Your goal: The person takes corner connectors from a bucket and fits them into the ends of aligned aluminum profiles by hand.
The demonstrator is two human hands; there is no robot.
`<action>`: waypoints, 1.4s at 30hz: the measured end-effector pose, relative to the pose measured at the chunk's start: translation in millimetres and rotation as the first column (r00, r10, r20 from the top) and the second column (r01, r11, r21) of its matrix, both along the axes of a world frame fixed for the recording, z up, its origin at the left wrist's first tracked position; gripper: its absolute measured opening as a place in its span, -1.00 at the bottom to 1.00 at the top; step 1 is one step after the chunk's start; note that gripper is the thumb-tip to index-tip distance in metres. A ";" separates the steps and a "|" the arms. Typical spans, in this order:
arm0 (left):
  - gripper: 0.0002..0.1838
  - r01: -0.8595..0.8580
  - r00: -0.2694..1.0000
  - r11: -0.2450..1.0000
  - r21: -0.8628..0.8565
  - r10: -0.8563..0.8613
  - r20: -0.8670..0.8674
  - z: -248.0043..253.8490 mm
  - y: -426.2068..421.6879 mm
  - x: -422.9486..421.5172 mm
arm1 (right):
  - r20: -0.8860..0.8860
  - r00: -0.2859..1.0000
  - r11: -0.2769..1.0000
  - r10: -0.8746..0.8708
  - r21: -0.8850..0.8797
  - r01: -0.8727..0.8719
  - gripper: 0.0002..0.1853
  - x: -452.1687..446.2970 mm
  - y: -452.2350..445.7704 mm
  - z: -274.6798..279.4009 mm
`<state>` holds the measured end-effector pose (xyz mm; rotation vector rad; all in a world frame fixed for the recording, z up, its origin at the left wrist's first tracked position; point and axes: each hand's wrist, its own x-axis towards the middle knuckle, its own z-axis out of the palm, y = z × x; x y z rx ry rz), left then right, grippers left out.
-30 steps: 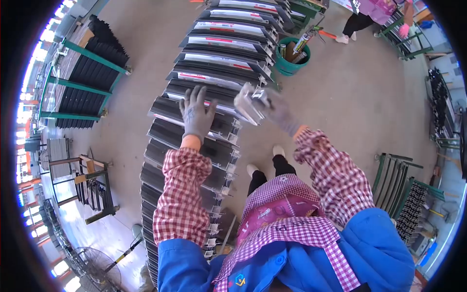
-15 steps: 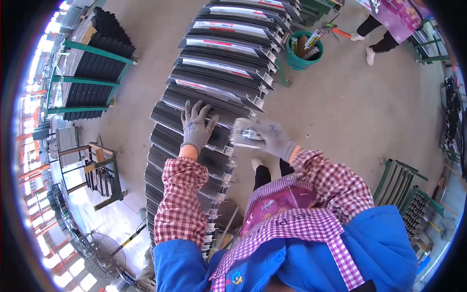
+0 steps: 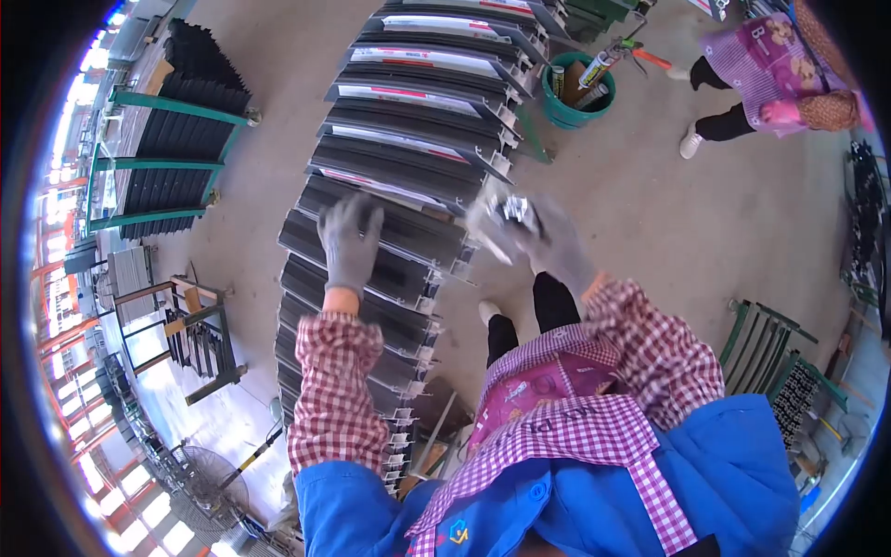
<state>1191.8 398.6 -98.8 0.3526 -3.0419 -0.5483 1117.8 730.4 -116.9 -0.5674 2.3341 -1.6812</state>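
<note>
A long row of dark metal profiles (image 3: 390, 227) runs up the view, with pale brackets at their right ends. White and red labels (image 3: 418, 58) show on the farther ones. My left hand (image 3: 351, 243), in a grey glove, is over the profiles with its fingers apart; it holds nothing. To the right of the row, my right hand (image 3: 557, 243), also gloved, is closed on a silvery, clear-wrapped bundle (image 3: 501, 221). The bundle is blurred, so what it is made of cannot be made out. It is held just off the profile ends.
A green bucket (image 3: 577, 97) with sealant tubes stands right of the row. Another person (image 3: 766, 70) in a purple apron walks at upper right. Racks of dark profiles (image 3: 176, 139) stand at left, a green rack (image 3: 766, 348) at right, and a fan (image 3: 209, 473) at lower left.
My left hand has lifted and shifted left. My right hand swung in to the profile ends, then back out to the right with the bundle. The other person has come farther into view.
</note>
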 end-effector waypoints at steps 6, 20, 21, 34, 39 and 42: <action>-0.39 0.081 0.996 0.972 -0.221 -0.084 -0.005 -35.1 16.6 -53.5 | -0.072 0.990 0.965 0.121 0.243 -0.100 -0.60 -41.2 -8.1 -78.0; -0.43 0.081 0.996 0.991 -0.111 -0.083 -0.018 -38.0 10.8 -48.1 | -0.124 0.981 0.984 0.148 -0.075 -0.158 -0.58 -55.3 -32.9 -2.5; -0.45 0.079 0.996 0.992 -0.102 -0.082 -0.021 -35.0 12.8 -48.4 | -0.074 0.992 0.990 0.106 -0.086 -0.112 -0.59 -55.5 -35.9 3.4; -0.44 0.036 0.985 0.992 -0.124 -0.056 -0.163 -20.5 38.0 -128.9 | -0.052 0.996 0.997 0.072 0.044 -0.069 -0.62 -119.6 -11.2 -7.0; -0.41 0.074 0.997 0.986 -0.151 -0.072 0.024 -31.1 35.2 -122.8 | -0.094 0.984 0.975 0.152 0.177 -0.133 -0.62 -125.5 7.3 -54.4; -0.40 0.086 0.996 0.982 -0.166 -0.082 0.027 -29.9 36.6 -125.9 | -0.067 0.998 1.000 0.016 -0.014 -0.017 -0.61 -133.4 -5.8 -22.7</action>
